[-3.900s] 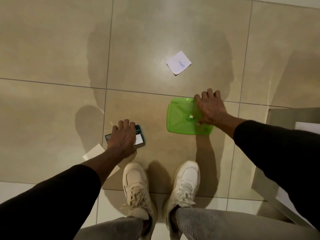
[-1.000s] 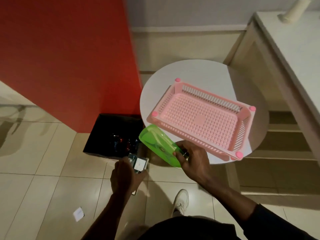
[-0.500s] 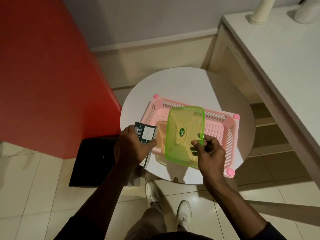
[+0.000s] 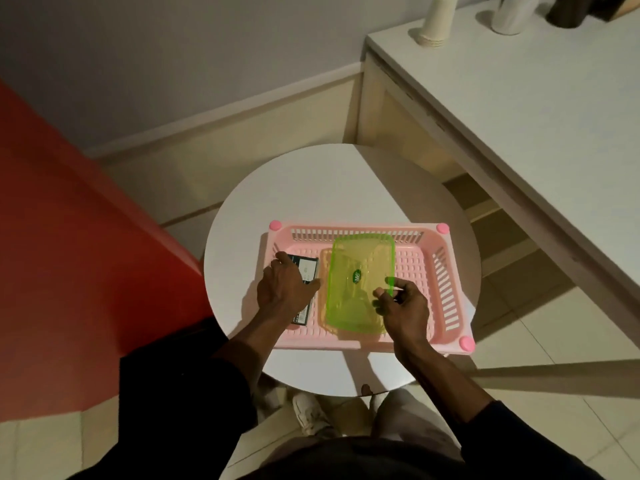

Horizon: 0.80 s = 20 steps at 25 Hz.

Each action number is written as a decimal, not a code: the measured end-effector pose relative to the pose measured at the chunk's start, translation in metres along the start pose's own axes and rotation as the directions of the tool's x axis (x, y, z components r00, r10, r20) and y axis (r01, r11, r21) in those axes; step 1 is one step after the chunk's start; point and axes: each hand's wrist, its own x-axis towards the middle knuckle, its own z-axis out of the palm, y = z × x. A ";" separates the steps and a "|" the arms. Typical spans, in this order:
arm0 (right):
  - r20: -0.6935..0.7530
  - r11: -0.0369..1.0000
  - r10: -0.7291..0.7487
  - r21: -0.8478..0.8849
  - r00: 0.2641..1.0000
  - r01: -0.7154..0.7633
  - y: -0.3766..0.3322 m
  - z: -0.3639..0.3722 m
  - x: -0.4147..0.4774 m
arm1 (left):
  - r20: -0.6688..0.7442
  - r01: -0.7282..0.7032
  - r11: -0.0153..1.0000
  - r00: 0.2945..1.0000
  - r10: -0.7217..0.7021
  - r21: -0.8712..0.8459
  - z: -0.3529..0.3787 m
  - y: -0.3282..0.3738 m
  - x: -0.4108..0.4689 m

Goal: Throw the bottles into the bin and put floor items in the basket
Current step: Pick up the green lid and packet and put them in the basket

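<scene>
Box [image 4: 307,268], clasped by left grip [image 4: 284,289], and lid [image 4: 358,271], pinched by right grip [image 4: 405,310], have entered basket [image 4: 445,289] on table [image 4: 329,188].

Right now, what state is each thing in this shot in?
Pink basket: upright on the round table.
Green lid: tilted over the basket, right edge pinched by the right hand.
Dark box: lying at the basket's left end, gripped by the left hand.
Paper cups: stacked upside down on the counter.
</scene>
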 end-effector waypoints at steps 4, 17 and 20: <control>0.026 0.991 -0.006 -0.131 1.000 0.010 0.009 0.015 0.016 | -0.012 0.026 0.998 1.000 -0.026 0.063 0.014 0.004 0.023; 0.269 0.771 -0.089 -0.591 0.959 0.238 0.030 0.013 0.058 | -0.032 0.049 0.961 0.999 -0.042 0.272 0.040 0.025 0.048; 0.429 0.566 -0.158 -0.699 0.890 0.437 0.043 0.006 0.051 | -0.041 0.020 0.911 0.999 -0.003 0.413 0.046 0.023 0.045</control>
